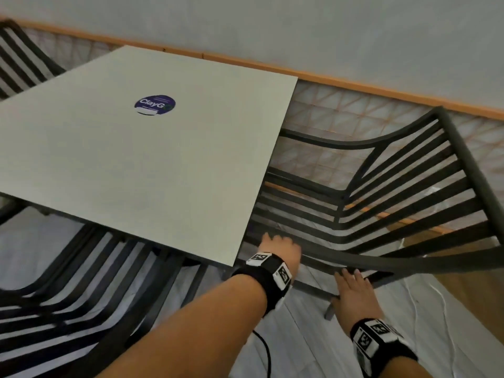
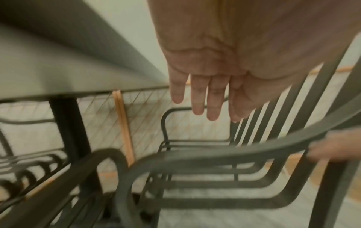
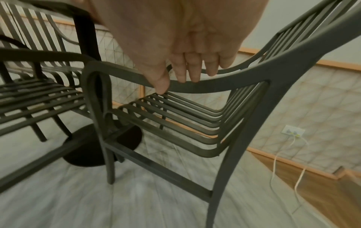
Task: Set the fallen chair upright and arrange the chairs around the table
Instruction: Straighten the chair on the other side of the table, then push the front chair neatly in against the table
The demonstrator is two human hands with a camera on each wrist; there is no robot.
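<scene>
A dark slatted armchair [image 1: 469, 170] stands upright at the right side of the grey square table [image 1: 136, 159], its seat front reaching under the table edge. My right hand [image 1: 351, 282] holds its near armrest [image 3: 215, 86], thumb on the near side and fingertips [image 3: 193, 77] on top. My left hand [image 1: 278, 246] hangs above the front of the seat near the table corner. Its fingers [image 2: 197, 98] are straight and hold nothing. In the left wrist view the armrest [image 2: 215, 155] curves below that hand.
A second slatted chair [image 1: 81, 282] stands at the table's near side and a third [image 1: 21, 55] at far left. The table's black round foot [image 3: 101, 148] sits beside the chair legs. White cables [image 3: 273, 166] run from a wall socket [image 3: 293, 131]; a black cable [image 1: 264, 347] lies on the floor.
</scene>
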